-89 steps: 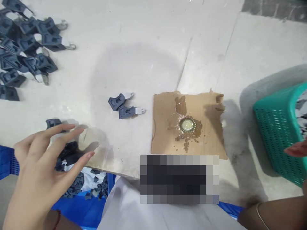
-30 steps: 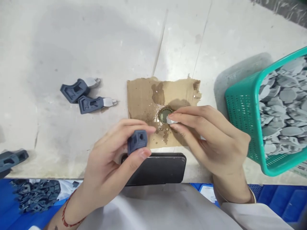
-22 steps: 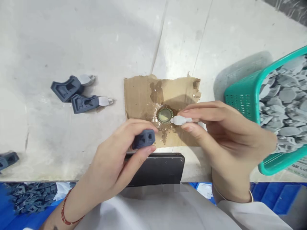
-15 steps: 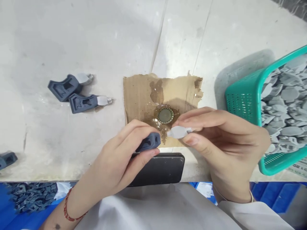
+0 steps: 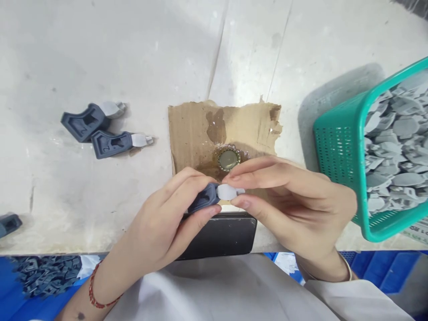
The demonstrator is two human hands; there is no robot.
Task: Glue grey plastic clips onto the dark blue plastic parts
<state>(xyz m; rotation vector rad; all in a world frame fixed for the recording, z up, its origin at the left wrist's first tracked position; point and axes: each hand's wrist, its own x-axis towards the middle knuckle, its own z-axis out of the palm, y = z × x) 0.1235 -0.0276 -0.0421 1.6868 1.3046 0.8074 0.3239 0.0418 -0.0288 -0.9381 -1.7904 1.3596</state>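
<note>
My left hand (image 5: 174, 214) is closed around a dark blue-grey plastic part (image 5: 203, 197), its palm side hidden by the fingers. Between the thumb and fingertips of my right hand (image 5: 287, 200) is a small light grey plastic piece (image 5: 228, 192). The grey piece's left end meets the right end of the dark part; how deep it sits I cannot tell. Just beyond the hands, a bottle cap (image 5: 229, 159) with liquid in it lies on a wet, torn piece of cardboard (image 5: 187, 129). Left of the cardboard lie two dark parts (image 5: 112, 143) with grey pieces at their ends.
A green basket (image 5: 337, 133) full of light grey pieces (image 5: 406, 129) stands at the right. A black phone (image 5: 220, 236) lies by the table's front edge. Another dark part (image 5: 10, 224) is at far left. Below the edge, a blue container holds many dark parts (image 5: 50, 274).
My right hand has moved left, bringing the light grey piece from a small gap away into contact with the dark part's end. My left hand has stayed nearly still.
</note>
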